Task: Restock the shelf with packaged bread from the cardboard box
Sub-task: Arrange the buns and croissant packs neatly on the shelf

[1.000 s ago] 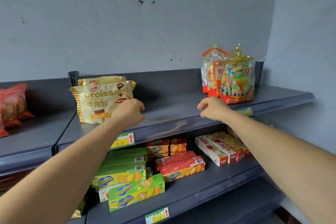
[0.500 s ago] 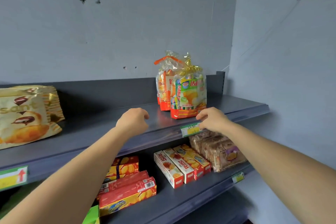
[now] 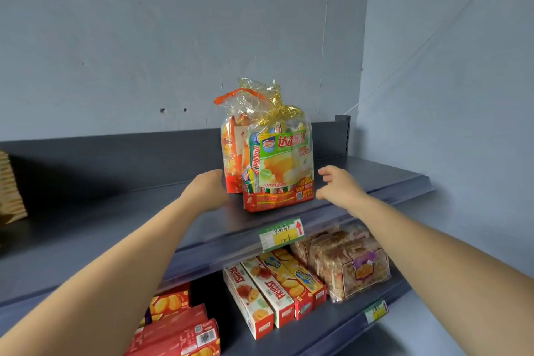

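Reaching up to the dark grey metal upper shelf, you are bracketing a clear crinkly plastic bread bag with a green and orange label and a gold twist tie. It is standing upright near the shelf's right end, with a second, orange-tied clear bag just behind it to the left. Your left hand is sitting by the bags' left side, fingers hidden behind the knuckles, so I cannot tell whether they are curled or touching. Your right hand is hovering just beside the front bag's right edge, fingers spread and holding nothing. The bag is probably light, soft and slippery, so cradling both lower sides looks safer than pinching the tied neck, which could crush or tip it. Compared with half a second ago, both hands are now higher and closer around the bag. No cardboard box is showing.
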